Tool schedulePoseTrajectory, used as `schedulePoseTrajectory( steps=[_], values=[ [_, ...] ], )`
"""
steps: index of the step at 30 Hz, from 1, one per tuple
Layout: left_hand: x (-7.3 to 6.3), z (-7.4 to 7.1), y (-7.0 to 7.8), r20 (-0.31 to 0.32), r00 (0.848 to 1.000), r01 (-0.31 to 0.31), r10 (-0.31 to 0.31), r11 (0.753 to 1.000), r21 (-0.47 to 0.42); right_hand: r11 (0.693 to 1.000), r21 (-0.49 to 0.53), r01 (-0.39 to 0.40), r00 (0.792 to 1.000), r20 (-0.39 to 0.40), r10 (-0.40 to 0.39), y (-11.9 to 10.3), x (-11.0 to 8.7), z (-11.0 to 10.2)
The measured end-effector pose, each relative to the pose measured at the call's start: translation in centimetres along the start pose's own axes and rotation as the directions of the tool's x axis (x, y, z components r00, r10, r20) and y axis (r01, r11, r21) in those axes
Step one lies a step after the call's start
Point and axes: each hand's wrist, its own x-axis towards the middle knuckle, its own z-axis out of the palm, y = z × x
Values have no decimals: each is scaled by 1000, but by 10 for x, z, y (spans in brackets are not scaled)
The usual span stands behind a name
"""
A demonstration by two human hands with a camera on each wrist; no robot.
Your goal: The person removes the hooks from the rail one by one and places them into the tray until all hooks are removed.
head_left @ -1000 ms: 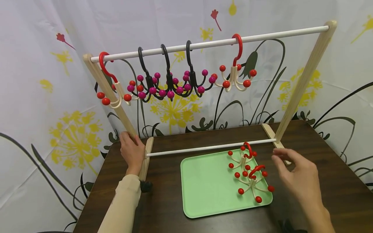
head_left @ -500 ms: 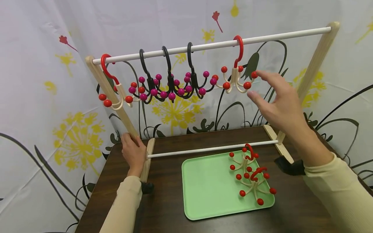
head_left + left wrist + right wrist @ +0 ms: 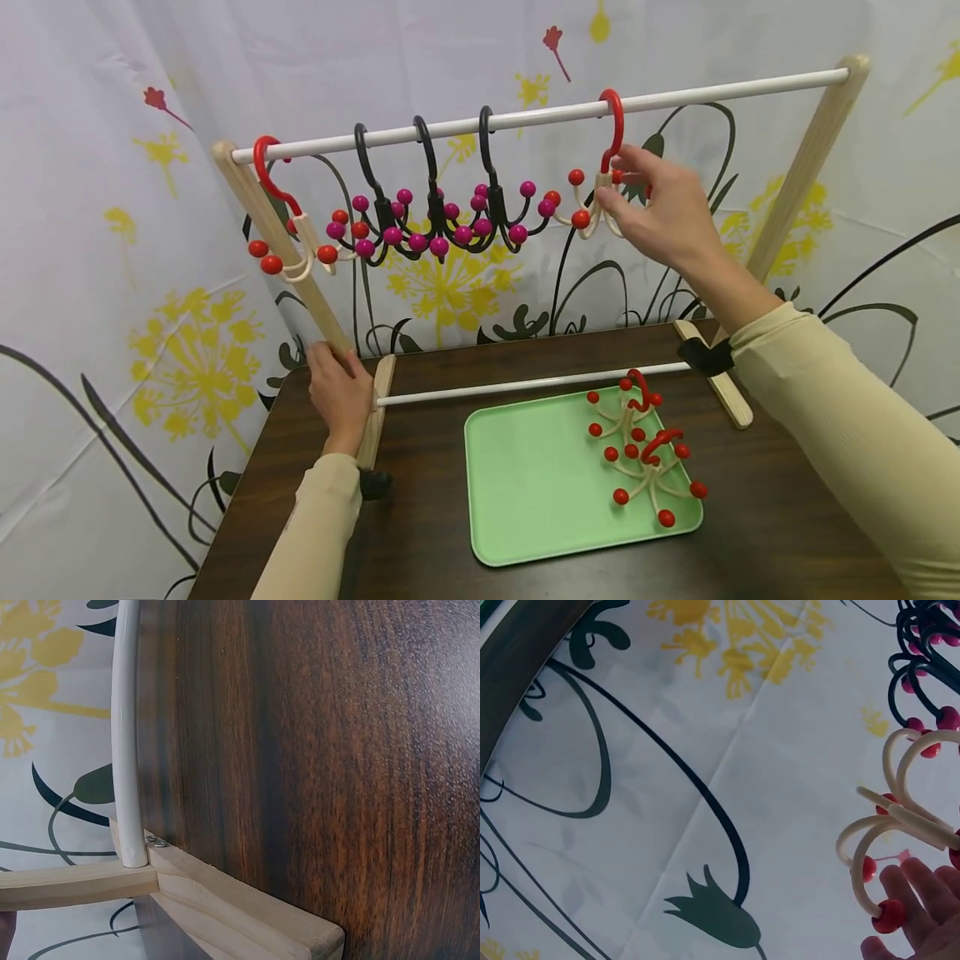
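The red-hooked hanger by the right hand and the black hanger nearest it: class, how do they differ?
The red-hooked hanger has cream arms and red balls; the black hanger has black arms and magenta balls. The right hand is at the red-hooked hanger's neck; no hand touches the black hanger. Both hang from the white rail.

The red-hooked hanger (image 3: pixel 602 178) I pinch looks like smooth, glossy plastic, the post (image 3: pixel 324 312) I grip matt bare wood, the tray (image 3: pixel 540 475) smooth plastic, the tabletop (image 3: pixel 420 533) sheeny dark woodgrain, my sleeve (image 3: pixel 847 408) matt knit cloth.
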Motion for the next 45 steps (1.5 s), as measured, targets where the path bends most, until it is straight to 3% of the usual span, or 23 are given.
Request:
schedulePoseTrajectory(
  steps=[14,34,40,45],
  values=[
    [-1,1,-1,-3,1000,16,-16,1000,6,989,-137,-46,998,31,50,0,10,5],
    [1,5,0,-2,1000,23,-23,1000,11,976,-182,-120,988,71,135,-3,19,-17],
    [-1,2,0,2,1000,22,-22,1000,9,980,-163,-118,990,62,130,-6,13,-26],
    [-1,1,0,-3,1000,17,-17,1000,10,981,-141,-134,984,100,149,-3,-1,-33]
  ],
)
